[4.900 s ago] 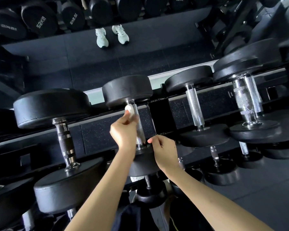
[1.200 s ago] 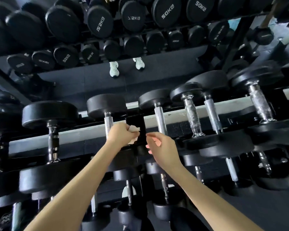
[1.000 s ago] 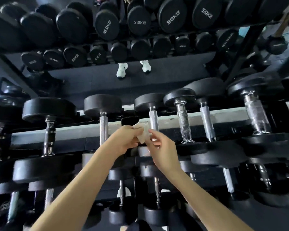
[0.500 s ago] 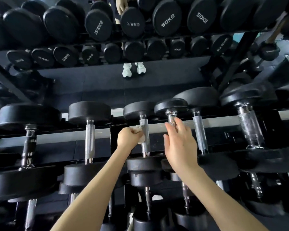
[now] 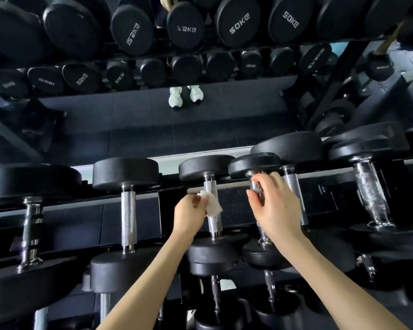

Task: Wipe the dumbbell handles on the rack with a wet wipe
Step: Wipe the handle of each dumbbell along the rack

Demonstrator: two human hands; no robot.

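Head view, looking down on the dumbbell rack [image 5: 57,207]. Your left hand [image 5: 190,216] reaches in from the near edge at centre, its fingers curled and closed on a crumpled white wet wipe [image 5: 212,205]. The wipe is pressed against the left side of the knurled chrome handle [image 5: 215,223] of the centre dumbbell, about midway along the bar, which shows bare metal above and below the wipe.

Your right hand [image 5: 275,208] lies just to the right, on the neighbouring dumbbell. Its thumb and fingers wrap the upper end of the second handle [image 5: 256,187], close under the far rubber head [image 5: 254,164]. A short stretch of knurling shows between thumb and forefinger, and the rest of that bar is mostly hidden behind the hand. The two hands are near each other but do not touch.

To the left on the same tier stands a dumbbell with a plain chrome bar [image 5: 128,220], and further left one with a dark banded bar [image 5: 31,232]. On the right sits a larger dumbbell with a glossy bar [image 5: 370,196].

Beyond the rack are rows of black weight heads [image 5: 236,20] (their white lettering reads reversed) and a pair of pale shoes [image 5: 185,95] on dark flooring.
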